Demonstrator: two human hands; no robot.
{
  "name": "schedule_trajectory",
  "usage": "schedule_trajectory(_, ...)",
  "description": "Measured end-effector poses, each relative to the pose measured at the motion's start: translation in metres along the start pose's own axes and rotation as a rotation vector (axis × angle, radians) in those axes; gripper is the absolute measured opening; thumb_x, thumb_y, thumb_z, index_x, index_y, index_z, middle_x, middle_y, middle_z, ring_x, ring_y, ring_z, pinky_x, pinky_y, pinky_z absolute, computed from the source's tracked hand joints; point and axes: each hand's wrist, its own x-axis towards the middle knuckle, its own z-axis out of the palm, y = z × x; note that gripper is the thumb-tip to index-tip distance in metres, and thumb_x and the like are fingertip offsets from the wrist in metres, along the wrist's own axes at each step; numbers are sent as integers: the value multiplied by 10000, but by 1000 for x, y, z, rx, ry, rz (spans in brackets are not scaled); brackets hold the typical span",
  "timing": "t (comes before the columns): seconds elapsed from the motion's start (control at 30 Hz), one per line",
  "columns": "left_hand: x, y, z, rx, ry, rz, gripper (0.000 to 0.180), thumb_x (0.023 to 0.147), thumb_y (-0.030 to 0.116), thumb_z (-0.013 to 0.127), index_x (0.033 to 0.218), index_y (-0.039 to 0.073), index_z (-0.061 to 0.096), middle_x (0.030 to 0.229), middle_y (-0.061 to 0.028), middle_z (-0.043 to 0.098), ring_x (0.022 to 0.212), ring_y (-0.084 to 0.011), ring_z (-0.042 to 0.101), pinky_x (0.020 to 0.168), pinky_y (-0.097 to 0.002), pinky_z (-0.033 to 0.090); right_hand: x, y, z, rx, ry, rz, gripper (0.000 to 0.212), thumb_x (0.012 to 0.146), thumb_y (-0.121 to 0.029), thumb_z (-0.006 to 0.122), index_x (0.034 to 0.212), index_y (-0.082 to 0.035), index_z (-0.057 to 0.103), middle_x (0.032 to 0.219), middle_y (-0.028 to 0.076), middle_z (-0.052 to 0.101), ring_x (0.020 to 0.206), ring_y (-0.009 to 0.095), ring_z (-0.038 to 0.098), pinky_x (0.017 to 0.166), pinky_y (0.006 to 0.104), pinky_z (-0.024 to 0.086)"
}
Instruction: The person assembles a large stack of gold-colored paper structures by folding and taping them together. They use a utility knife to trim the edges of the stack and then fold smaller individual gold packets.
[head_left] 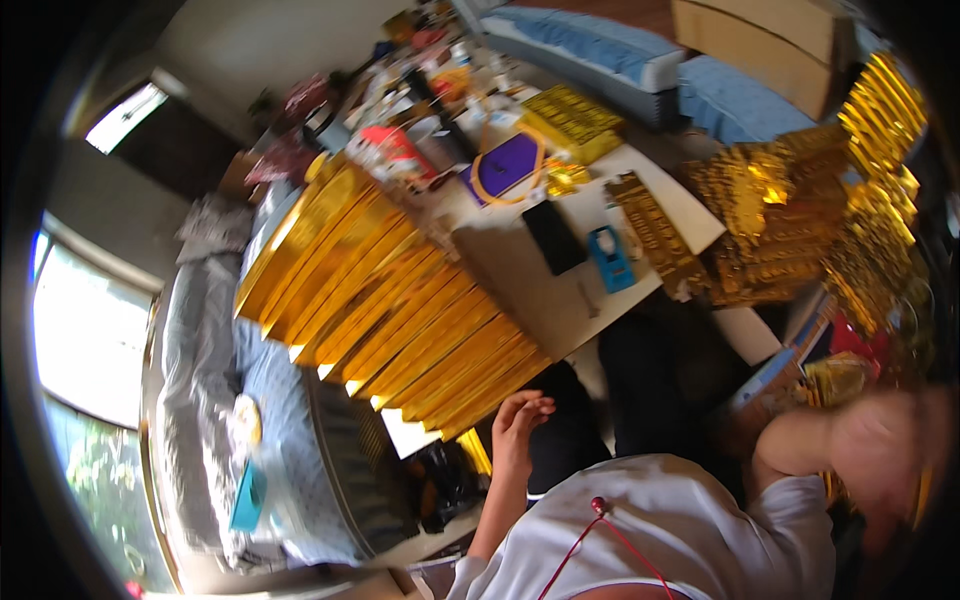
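Note:
My left hand [520, 425] hovers just off the table's near edge, below a long row of stacked gold foil-paper pieces [400, 310]. Its fingers curl in together, and nothing shows in them. At the far right my right hand [885, 450] is badly smeared by motion, so its fingers cannot be read. Close to that hand hangs a heap of crinkled, embossed gold foil [870, 260]. A gold patterned strip [655, 232] lies on the table's right part, beside a light-blue gadget [610, 258] and a black phone [553, 238].
The white table [500, 290] also bears a purple panel with a yellow band [505, 167], a gold patterned packet [572, 120] and clutter behind. A blue-cushioned sofa [290, 450] stands left, another seat [580, 45] behind. A cardboard box [765, 45] is at back right.

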Motion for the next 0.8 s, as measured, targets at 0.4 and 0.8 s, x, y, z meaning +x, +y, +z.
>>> schedule_trajectory(0.4, -8, -49, -15, 136, -99, -123, 169, 1013, 144, 566, 1125, 37, 633, 1014, -110, 715, 916, -181, 688, 810, -271, 515, -329, 202, -39, -1408, 300, 846, 852, 921, -389, 696, 1493, 81, 275, 1439, 342, 409, 1287, 460, 478, 1111, 479, 366)
schedule_trajectory(0.8, -3, -101, -51, 98, -125, -205, 235, 1051, 170, 500, 1175, 3, 610, 1045, -138, 705, 948, -232, 713, 830, -309, 561, -321, 255, -66, -1109, 326, 1449, 857, 1003, -662, 278, 1468, 53, 359, 1447, 326, 439, 1331, 452, 455, 1098, 448, 389)
